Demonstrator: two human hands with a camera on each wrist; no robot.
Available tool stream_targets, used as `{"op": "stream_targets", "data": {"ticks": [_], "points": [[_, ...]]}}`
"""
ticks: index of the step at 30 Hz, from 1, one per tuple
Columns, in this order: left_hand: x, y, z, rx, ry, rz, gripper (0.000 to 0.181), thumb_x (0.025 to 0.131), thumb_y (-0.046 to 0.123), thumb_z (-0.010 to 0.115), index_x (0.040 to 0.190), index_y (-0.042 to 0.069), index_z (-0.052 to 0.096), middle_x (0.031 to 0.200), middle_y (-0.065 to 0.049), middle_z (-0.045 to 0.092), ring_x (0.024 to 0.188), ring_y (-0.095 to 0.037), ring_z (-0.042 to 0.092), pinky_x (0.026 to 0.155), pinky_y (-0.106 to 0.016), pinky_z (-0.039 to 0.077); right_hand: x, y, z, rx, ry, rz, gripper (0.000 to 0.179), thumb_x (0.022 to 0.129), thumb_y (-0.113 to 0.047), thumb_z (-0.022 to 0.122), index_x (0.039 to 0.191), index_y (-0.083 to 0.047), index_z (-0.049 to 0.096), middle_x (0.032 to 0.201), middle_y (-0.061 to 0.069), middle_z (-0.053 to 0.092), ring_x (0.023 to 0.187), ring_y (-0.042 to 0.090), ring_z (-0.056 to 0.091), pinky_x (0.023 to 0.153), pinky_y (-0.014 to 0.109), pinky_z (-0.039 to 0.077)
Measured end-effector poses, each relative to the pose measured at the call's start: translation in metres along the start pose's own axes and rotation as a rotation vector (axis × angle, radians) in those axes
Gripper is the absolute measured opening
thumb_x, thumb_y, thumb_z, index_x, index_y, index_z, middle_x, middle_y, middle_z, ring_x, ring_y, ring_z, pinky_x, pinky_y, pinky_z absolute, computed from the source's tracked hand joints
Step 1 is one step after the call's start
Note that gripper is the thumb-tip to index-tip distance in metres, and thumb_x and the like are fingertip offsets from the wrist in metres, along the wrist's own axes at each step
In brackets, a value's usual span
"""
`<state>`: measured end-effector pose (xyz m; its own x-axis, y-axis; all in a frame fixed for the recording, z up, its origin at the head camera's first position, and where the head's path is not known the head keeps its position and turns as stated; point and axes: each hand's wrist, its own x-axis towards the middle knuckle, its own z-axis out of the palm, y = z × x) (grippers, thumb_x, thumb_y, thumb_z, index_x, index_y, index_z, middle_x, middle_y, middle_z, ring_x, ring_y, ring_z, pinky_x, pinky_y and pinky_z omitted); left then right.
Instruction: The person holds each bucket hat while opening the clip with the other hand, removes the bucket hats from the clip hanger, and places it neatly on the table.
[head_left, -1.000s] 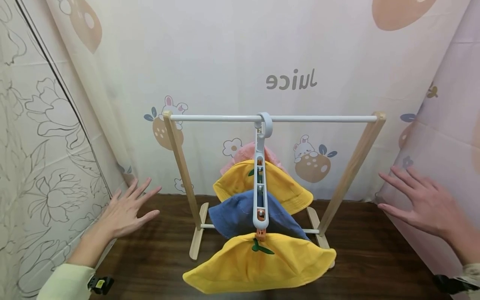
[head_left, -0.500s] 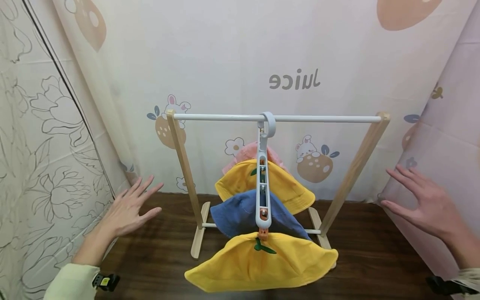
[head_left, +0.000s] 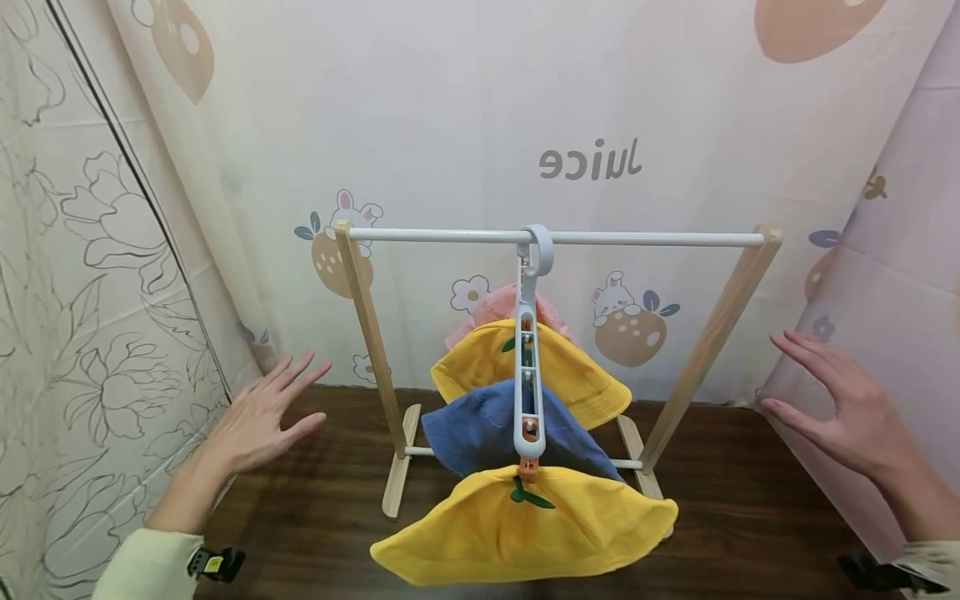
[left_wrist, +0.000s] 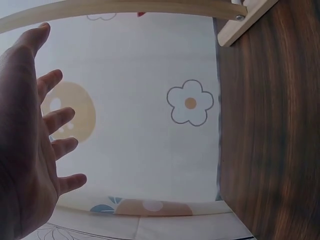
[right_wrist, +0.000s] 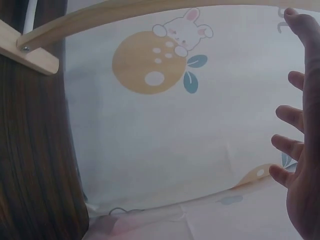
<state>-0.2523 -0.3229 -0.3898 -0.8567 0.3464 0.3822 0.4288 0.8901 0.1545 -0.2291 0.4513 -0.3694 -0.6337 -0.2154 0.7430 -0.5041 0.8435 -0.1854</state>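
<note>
A white hanger (head_left: 529,375) with orange clips hooks over the white bar (head_left: 645,239) of a small wooden rack. From it hang several bucket hats in a row toward me: a pink hat (head_left: 553,315) at the back, a yellow hat (head_left: 581,375), a blue hat (head_left: 480,427), and in front another yellow hat (head_left: 517,529) with a green leaf. My left hand (head_left: 258,421), fingers spread, is left of the rack and holds nothing. On the rack's right side my right hand (head_left: 855,417) is likewise spread, touching nothing. Both wrist views show the fingers extended beside a wooden post.
The rack's left post (head_left: 371,333) and right post (head_left: 708,350) rise from wooden feet on a dark wood-grain table (head_left: 300,533). Behind it hangs a printed curtain (head_left: 450,108). A floral panel (head_left: 112,333) walls the left side, and pale cloth (head_left: 892,275) the right.
The head view has shifted a little, so the rack and hats appear slightly further right. Both hands stay spread on either side, nearly still; hanger and hats look unchanged.
</note>
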Motion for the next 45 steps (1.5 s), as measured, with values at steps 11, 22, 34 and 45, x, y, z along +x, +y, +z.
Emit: {"op": "stream_targets", "data": {"ticks": [11, 22, 34, 45], "points": [[0.002, 0.004, 0.003, -0.052, 0.048, 0.064, 0.077, 0.104, 0.044, 0.073, 0.174, 0.033, 0.043, 0.179, -0.018, 0.047, 0.163, -0.054, 0.045, 0.117, -0.086, 0.041, 0.003, -0.009, -0.005, 0.143, 0.026, -0.063, 0.08, 0.086, -0.002, 0.087, 0.161, -0.002, 0.059, 0.177, -0.019, 0.046, 0.163, -0.011, 0.037, 0.129, 0.004, 0.021], [-0.001, 0.012, 0.004, -0.092, 0.074, 0.09, 0.076, 0.101, 0.041, 0.075, 0.171, 0.029, 0.049, 0.177, -0.015, 0.051, 0.162, -0.053, 0.046, 0.121, -0.087, 0.033, 0.007, -0.016, -0.006, 0.227, 0.03, -0.136, 0.074, 0.101, -0.027, 0.085, 0.16, 0.005, 0.057, 0.177, 0.003, 0.053, 0.165, -0.004, 0.042, 0.132, 0.008, 0.027], [0.004, 0.021, -0.001, -0.137, 0.142, 0.184, 0.075, 0.098, 0.032, 0.078, 0.168, 0.023, 0.054, 0.171, -0.015, 0.059, 0.155, -0.053, 0.053, 0.115, -0.082, 0.04, 0.01, -0.023, -0.008, 0.308, 0.117, -0.12, 0.071, 0.101, -0.028, 0.087, 0.155, 0.01, 0.059, 0.169, 0.003, 0.062, 0.155, -0.003, 0.054, 0.12, 0.006, 0.039], [0.006, 0.029, 0.001, -0.169, 0.137, 0.21, 0.074, 0.098, 0.027, 0.077, 0.168, 0.022, 0.054, 0.168, -0.016, 0.061, 0.153, -0.053, 0.056, 0.111, -0.085, 0.045, 0.011, -0.034, -0.005, 0.379, 0.129, -0.129, 0.066, 0.097, -0.009, 0.085, 0.153, 0.014, 0.059, 0.166, 0.007, 0.065, 0.154, 0.002, 0.057, 0.121, 0.009, 0.042]]}}
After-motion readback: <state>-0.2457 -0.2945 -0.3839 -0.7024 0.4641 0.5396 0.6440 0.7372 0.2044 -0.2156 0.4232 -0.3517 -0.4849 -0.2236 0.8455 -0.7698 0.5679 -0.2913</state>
